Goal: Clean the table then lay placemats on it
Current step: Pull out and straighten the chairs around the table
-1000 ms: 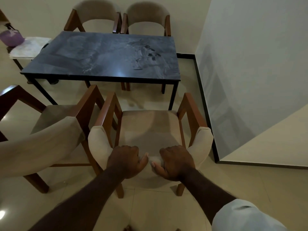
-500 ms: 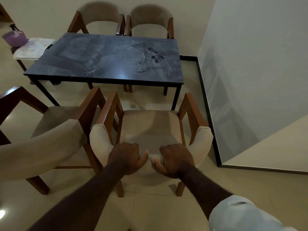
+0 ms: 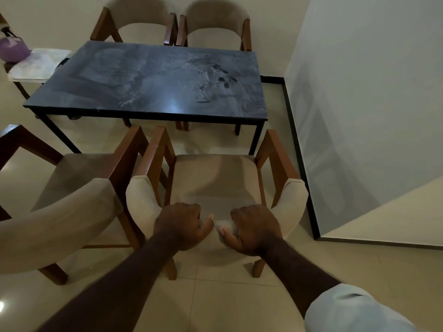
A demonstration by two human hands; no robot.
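- Nearest, a pale sleeve point(image 3: 354, 310) covered the right arm at the lower right edge of the view.
- The left hand point(image 3: 178, 225) and the right hand point(image 3: 254, 226) each gripped the top of the padded backrest point(image 3: 141, 204) of a wooden-framed chair point(image 3: 215, 178). The fingers were curled over it. The thumbs pointed toward each other, close but apart.
- A second chair point(image 3: 72, 212) of the same type stood just beside it on the left.
- The table point(image 3: 148, 77), a dark stone-patterned top on a black frame, stood beyond both seats, its near edge just past the gripped chair's front.
- Dark marks point(image 3: 223, 75) showed on the right half of the top; whether dirt or pattern could not be told.
- A far left chair point(image 3: 139, 13) and a far right chair point(image 3: 215, 15) stood side by side at the table's far edge.
- A side table point(image 3: 38, 65) at the far left corner carried a purple bag point(image 3: 13, 49).
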